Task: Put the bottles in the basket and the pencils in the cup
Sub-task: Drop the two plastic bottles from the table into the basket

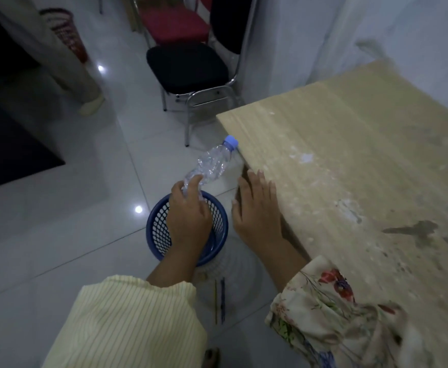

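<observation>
While pencils [219, 301] lie unsorted, a crushed water bottle [212, 162] is pinched by left-hand [188, 211] fingers over the blue basket [154, 229]; right-hand [257, 208] fingers are spread on the table edge [350, 168].

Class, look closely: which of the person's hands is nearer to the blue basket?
Left. The left hand, holding the bottle, is directly over the blue basket; the right hand rests beside it on the table edge.

Blue basket [156, 232] and pencils [219, 301] on tiled floor [71, 235].

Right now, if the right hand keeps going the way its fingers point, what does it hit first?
The right hand already rests on the table edge, fingers pointing along it. Nothing else shows ahead, though depth is unclear.
</observation>
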